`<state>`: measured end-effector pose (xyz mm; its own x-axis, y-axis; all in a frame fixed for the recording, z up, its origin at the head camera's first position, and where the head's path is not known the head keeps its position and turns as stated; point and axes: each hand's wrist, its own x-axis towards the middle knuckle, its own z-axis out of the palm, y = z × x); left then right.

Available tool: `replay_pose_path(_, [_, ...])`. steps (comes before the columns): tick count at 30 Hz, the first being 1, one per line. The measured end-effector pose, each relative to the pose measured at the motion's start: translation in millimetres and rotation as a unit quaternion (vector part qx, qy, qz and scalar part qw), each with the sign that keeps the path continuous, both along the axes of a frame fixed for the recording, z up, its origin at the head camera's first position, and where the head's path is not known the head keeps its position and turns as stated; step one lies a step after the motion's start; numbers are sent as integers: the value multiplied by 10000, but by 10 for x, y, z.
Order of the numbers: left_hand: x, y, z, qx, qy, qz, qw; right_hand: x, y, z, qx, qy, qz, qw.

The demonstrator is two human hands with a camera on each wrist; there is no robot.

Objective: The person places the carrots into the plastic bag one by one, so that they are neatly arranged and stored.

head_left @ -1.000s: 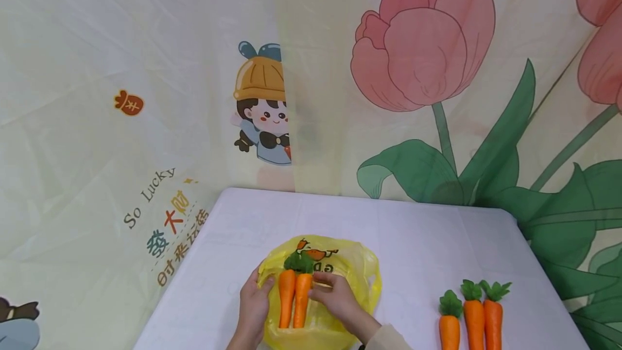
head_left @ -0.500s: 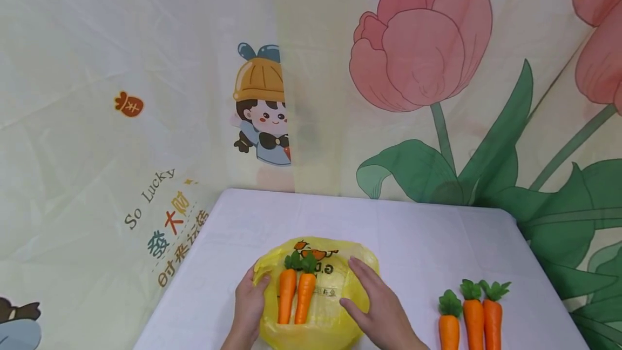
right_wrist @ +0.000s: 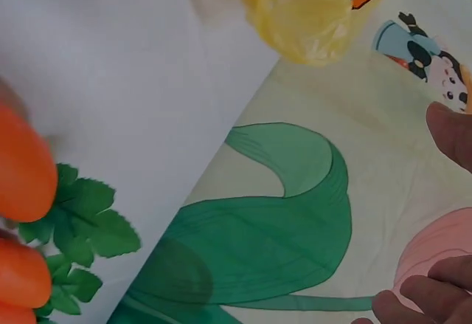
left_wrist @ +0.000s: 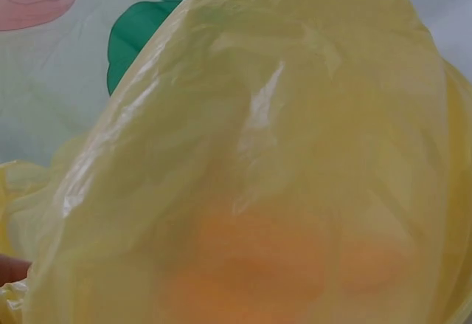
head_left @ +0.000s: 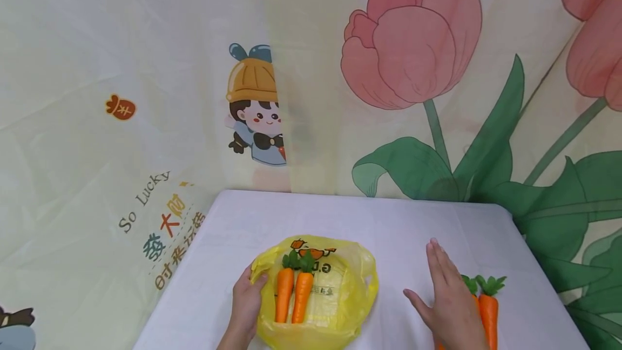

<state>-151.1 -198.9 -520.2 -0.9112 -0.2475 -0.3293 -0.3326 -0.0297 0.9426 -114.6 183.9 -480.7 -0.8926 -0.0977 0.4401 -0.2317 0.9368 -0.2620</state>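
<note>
1. While the left hand (head_left: 247, 301) keeps its grip on the side of the yellow bag (head_left: 335, 307), fingers curled round the plastic, the right hand (head_left: 454, 307) has swung clear across the tabletop (head_left: 389, 231)!
2. It was at the bag a moment ago; now it's over the loose carrots (head_left: 489, 317), hiding part of them, fingers straight, thumb spread wide, nothing held.
3. Two bagged carrots (head_left: 303, 297) lie side by side inside the open mouth, leaves away from the person, lower tips hidden behind the near edge.
4. So the action, I'd judge, has shifted from bag to loose carrots, with those two looking released and the left hand steadying the opening.
</note>
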Motion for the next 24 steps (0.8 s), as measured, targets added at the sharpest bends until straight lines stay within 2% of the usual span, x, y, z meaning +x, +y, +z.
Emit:
replay_pose_path(4, [-2, 1, 1, 31, -7, 3, 10000, 15, 148, -110, 80, -378, -196, 9991])
replay_pose_path(6, [-3, 3, -2, 48, -14, 19, 10000, 32, 199, -168, 105, -764, -387, 9963])
replay_pose_path(8, [-4, 3, -7, 63, -22, 41, 10000, 48, 239, -218, 58, -1323, -640, 9891])
replay_pose_path(11, [-7, 0, -17, 56, -33, 60, 10000, 50, 296, -281, -202, -2336, -1045, 9665])
replay_pose_path(13, [-9, -3, -24, 44, -32, 61, 10000, 47, 332, -322, -449, -2970, -1283, 9452])
replay_pose_path(15, [-10, -4, -32, 40, -15, 44, 10000, 46, 366, -366, -658, -3385, -1433, 9277])
replay_pose_path(19, [-8, 2, -42, 26, 25, 22, 10000, 56, 412, -452, -783, -3734, -1572, 9109])
replay_pose_path(24, [-12, 6, -43, 27, 57, 36, 10000, 40, 430, -539, -653, -3846, -1681, 9053])
